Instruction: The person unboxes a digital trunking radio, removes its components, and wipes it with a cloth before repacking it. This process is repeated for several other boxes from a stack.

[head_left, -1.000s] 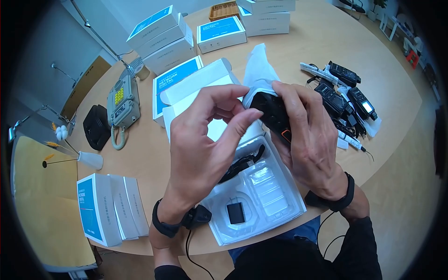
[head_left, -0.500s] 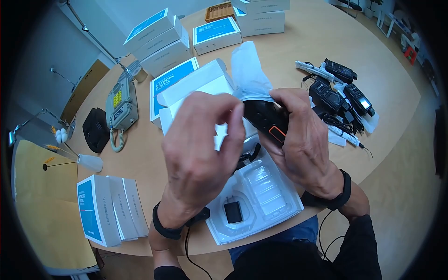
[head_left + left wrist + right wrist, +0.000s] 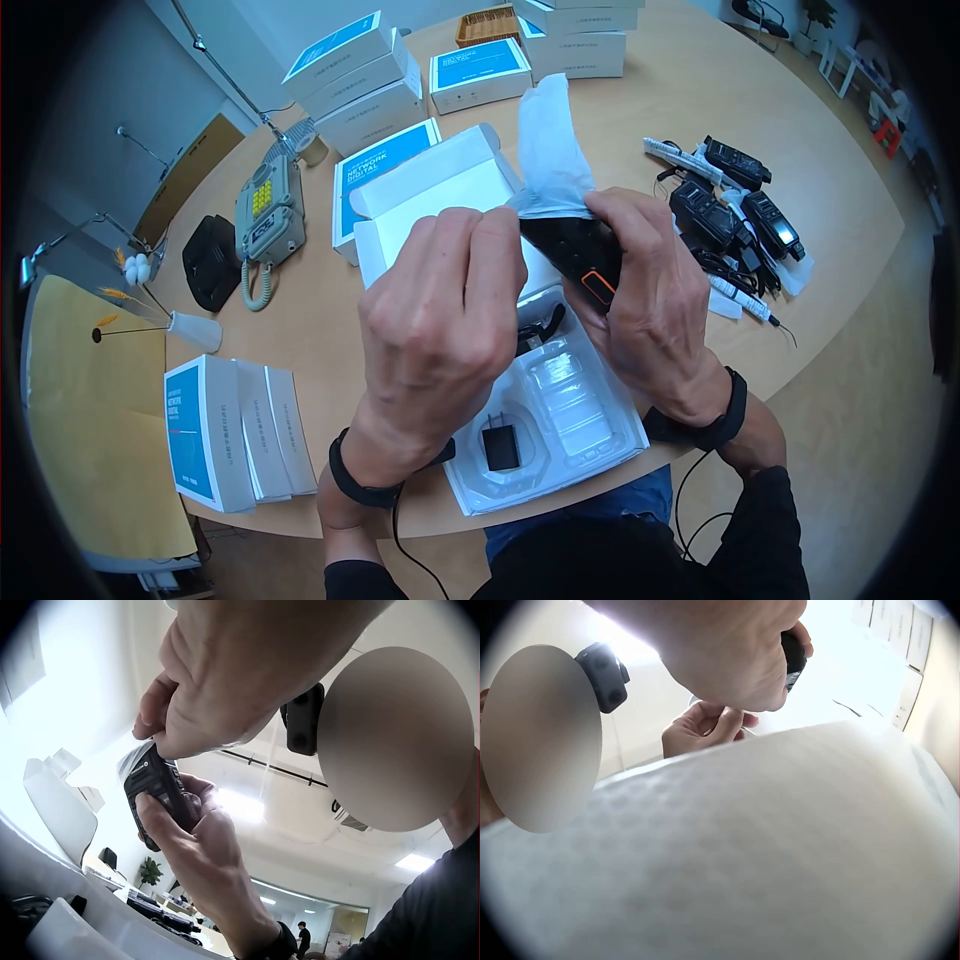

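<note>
Black radio point(image 3: 572, 254) is gripped, white wrapper point(image 3: 553, 150) pinched, by curled right point(image 3: 655, 305) and left hands point(image 3: 440, 310) respectively.

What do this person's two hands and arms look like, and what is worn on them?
The left hand and right hand wear no gloves or visible rings. Each wrist has a black strap with a small black device. Thin dark cables hang nearby. The black sleeves end short of the straps.
</note>
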